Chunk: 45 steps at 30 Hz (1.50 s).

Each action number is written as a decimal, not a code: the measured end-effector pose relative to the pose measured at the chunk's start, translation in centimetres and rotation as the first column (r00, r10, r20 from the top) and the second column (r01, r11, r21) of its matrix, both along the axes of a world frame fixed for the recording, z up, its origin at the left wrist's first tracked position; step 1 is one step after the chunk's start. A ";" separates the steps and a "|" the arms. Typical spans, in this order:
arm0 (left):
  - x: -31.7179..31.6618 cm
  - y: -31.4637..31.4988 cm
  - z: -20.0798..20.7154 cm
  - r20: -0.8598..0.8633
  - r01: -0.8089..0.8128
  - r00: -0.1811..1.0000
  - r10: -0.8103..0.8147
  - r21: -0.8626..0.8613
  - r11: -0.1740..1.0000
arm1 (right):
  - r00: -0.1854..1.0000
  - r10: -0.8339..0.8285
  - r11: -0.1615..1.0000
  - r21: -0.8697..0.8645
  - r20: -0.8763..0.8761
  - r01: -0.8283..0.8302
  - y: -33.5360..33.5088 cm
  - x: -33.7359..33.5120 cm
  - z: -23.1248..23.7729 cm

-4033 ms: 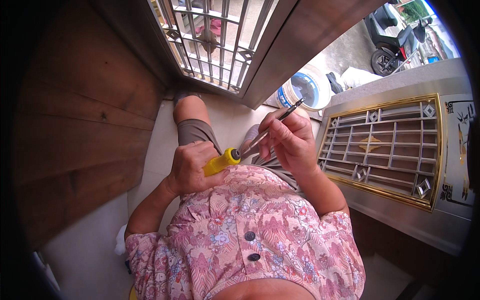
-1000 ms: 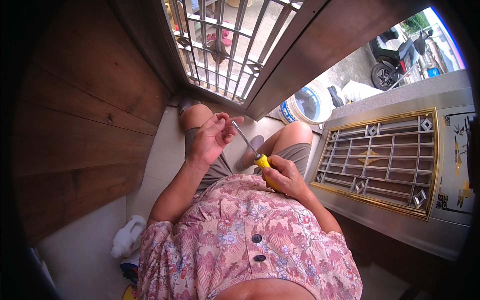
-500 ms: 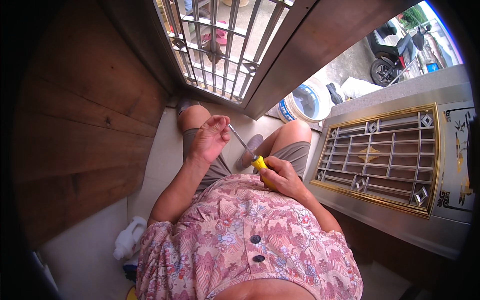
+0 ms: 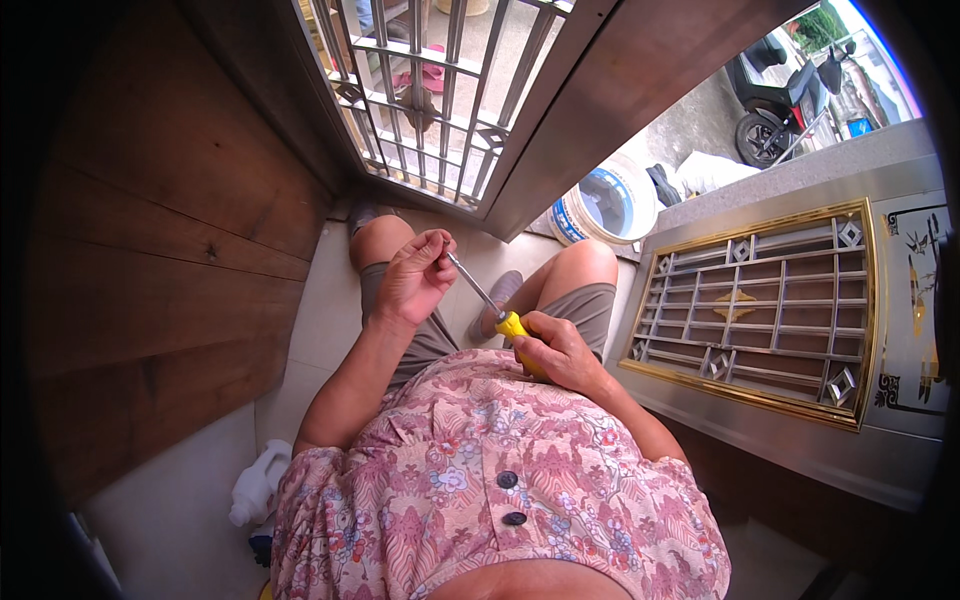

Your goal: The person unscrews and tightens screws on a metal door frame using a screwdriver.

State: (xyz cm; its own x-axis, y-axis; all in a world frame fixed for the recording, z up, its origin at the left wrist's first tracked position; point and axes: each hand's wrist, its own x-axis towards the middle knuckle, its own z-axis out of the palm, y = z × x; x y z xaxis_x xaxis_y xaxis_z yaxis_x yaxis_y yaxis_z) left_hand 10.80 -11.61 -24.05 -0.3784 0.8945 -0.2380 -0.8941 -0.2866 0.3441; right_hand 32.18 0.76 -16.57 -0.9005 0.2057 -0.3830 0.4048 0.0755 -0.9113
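One screwdriver held between two hands, above the person's knees.

The right hand (image 4: 560,350) is closed around the yellow handle of the screwdriver (image 4: 492,305), and from that grip the thin metal shaft runs up and away to the left hand (image 4: 415,280), whose fingers pinch its tip; whether something small sits between those fingertips cannot be told. By its look the tool is light and stiff: the chunky handle seems the sure place to hold it, while the smooth, narrow shaft would likely slip or turn in the fingers. Beyond the tip stands one barred metal gate (image 4: 430,90); to the right of the handle lies one gold-framed grille panel (image 4: 770,310), and past it one white bucket (image 4: 605,200).
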 end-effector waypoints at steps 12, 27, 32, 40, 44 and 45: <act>0.6 0.4 1.1 -0.107 -0.024 0.994 0.028 0.040 0.999 | 0.998 -0.037 0.999 0.003 -0.044 0.037 -0.1 0.0 0.3; 0.2 1.3 3.0 -0.459 -0.123 0.883 0.101 -0.019 0.992 | 0.990 -0.122 0.988 -0.105 -0.075 0.114 -0.7 -0.7 1.7; -0.2 2.3 3.9 -0.464 -0.123 0.879 0.113 0.010 0.992 | 0.983 -0.092 0.970 0.211 -0.158 0.124 -0.7 -0.7 0.9; -0.6 5.4 6.3 -0.276 -0.090 0.956 0.099 0.046 0.995 | 0.935 -0.284 0.934 -0.282 -0.212 0.220 -1.5 -2.0 2.1; -1.0 8.3 11.0 -0.365 -0.036 0.929 0.053 0.054 0.998 | 0.893 -0.321 0.914 -0.352 -0.314 0.204 -1.2 -3.9 3.4; -1.1 9.4 12.5 -0.429 -0.045 0.902 0.055 0.033 0.998 | 0.868 -0.354 0.905 -0.361 -0.349 0.224 -1.1 -4.4 4.0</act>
State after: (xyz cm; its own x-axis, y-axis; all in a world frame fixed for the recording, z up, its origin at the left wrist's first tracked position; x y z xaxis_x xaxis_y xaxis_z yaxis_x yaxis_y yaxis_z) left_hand 9.75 -2.26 -11.57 -0.4842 0.8746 -0.0228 -0.6452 -0.3394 0.6845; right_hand 27.78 -0.36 -12.59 -0.9054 0.4146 -0.0915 -0.0359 -0.2895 -0.9565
